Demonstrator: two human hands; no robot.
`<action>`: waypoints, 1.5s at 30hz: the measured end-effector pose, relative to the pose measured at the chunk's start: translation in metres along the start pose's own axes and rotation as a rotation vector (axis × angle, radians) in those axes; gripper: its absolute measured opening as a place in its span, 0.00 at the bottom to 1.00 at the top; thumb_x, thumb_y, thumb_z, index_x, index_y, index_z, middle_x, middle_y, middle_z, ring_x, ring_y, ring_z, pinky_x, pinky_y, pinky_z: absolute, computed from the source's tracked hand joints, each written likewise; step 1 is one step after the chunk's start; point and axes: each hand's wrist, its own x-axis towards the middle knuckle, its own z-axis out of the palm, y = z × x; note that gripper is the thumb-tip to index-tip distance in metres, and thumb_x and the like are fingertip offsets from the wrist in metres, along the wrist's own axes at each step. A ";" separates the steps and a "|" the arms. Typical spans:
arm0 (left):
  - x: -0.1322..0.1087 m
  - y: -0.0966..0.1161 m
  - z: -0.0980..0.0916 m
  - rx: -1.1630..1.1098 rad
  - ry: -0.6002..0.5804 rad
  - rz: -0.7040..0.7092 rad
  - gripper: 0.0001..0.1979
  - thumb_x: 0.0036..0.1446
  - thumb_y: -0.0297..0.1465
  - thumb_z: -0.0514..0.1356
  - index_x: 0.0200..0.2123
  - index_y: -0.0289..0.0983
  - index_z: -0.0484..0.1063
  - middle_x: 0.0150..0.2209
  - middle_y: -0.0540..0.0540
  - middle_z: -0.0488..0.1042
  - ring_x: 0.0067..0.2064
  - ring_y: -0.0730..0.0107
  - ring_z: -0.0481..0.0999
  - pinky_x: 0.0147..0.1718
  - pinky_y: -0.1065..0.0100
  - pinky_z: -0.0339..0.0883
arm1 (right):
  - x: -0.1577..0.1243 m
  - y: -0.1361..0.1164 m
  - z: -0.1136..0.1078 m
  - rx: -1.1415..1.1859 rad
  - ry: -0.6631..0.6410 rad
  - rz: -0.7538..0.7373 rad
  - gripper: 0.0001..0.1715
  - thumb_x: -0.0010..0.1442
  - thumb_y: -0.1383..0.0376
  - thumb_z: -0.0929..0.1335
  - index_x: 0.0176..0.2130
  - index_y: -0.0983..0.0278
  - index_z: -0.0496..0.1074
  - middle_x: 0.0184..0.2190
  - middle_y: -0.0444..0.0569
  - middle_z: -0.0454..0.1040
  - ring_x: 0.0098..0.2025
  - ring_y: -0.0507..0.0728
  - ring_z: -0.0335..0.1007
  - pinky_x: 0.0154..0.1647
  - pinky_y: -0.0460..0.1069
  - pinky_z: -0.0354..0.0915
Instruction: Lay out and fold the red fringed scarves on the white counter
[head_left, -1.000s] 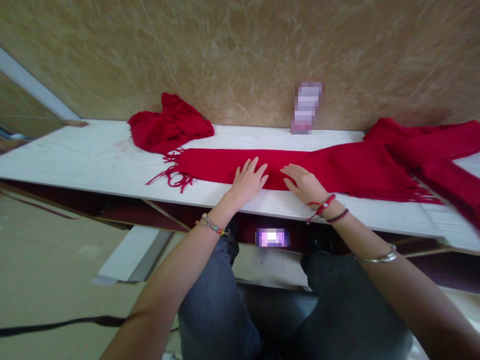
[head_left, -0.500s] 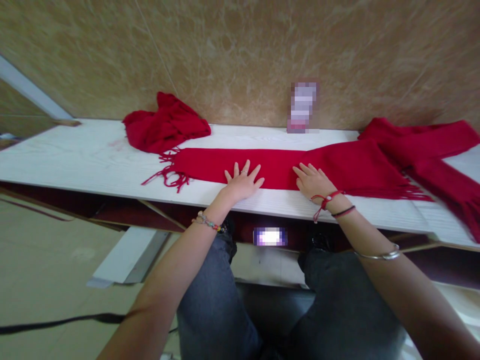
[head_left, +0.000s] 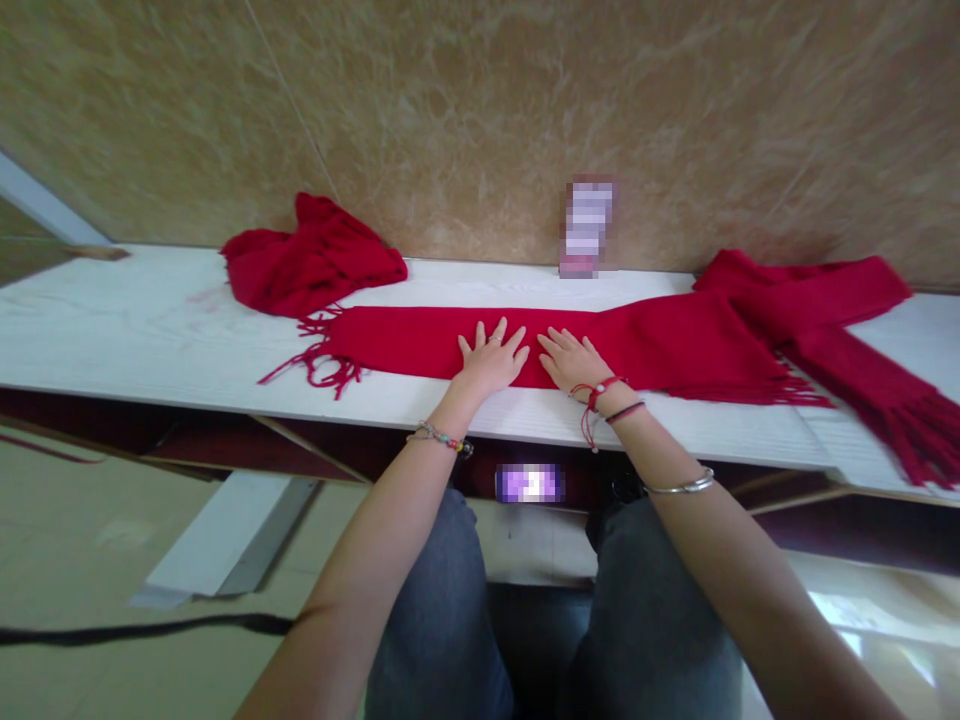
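A long red scarf (head_left: pixel 405 342) with fringed ends lies stretched along the white table (head_left: pixel 135 340). My left hand (head_left: pixel 491 360) rests flat on its middle, fingers spread. My right hand (head_left: pixel 571 358) lies flat on the scarf just beside it, fingers stretched out. Both hands hold nothing. The scarf's right part (head_left: pixel 810 305) is bunched and doubled over near the table's right end, with one fringed end (head_left: pixel 930 440) at the edge.
A second red scarf (head_left: pixel 311 262) is crumpled at the back left, against the tan wall. A blurred small upright object (head_left: pixel 585 228) stands at the wall behind my hands. A black cable (head_left: pixel 150 630) runs across the floor at lower left.
My right hand has slid left along the scarf, back beside my left hand, which stays spread flat. The view has shifted a little.
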 end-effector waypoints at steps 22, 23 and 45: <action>0.004 -0.004 0.002 0.040 -0.077 0.101 0.29 0.63 0.45 0.41 0.66 0.46 0.44 0.69 0.46 0.37 0.67 0.44 0.35 0.61 0.42 0.36 | -0.003 0.021 -0.009 0.044 0.084 0.069 0.30 0.64 0.64 0.56 0.63 0.71 0.54 0.66 0.59 0.48 0.67 0.65 0.42 0.62 0.63 0.47; 0.005 -0.005 0.002 0.038 -0.076 0.072 0.31 0.62 0.47 0.41 0.66 0.45 0.44 0.69 0.45 0.36 0.67 0.43 0.35 0.61 0.43 0.36 | -0.001 0.017 -0.008 0.048 0.058 0.042 0.31 0.64 0.62 0.56 0.64 0.69 0.53 0.66 0.57 0.47 0.67 0.65 0.41 0.63 0.63 0.47; 0.017 -0.013 -0.019 0.055 -0.205 -0.102 0.53 0.45 0.64 0.46 0.67 0.40 0.38 0.68 0.38 0.31 0.67 0.42 0.32 0.62 0.45 0.36 | -0.054 0.097 -0.029 -0.117 0.120 0.388 0.27 0.65 0.62 0.55 0.61 0.65 0.60 0.64 0.56 0.54 0.65 0.67 0.46 0.61 0.68 0.46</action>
